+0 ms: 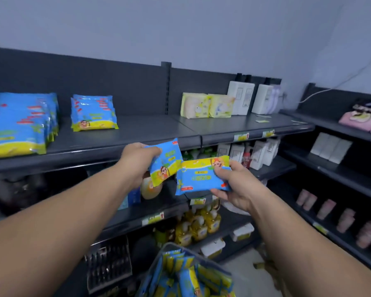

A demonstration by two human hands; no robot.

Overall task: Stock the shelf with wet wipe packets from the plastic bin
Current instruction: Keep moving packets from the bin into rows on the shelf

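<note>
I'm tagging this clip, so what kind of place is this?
Most likely a small shop. The dark shelves have price tags on their front edges, identical wipe packets stand in rows on top, and yellow bottles fill a lower tier.

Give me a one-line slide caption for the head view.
Left hand grips a wipe packet, right hand a second packet, before the partly stocked top shelf; plastic bin below.

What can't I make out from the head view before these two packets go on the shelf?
Head view only:
Plastic bin: cut off by the bottom edge; packet count unknown.
Leftmost packet stack: cut off by the left edge.
Price labels: too small and blurred to read.
Orange round item: mostly hidden behind the packet in the left hand.
</note>
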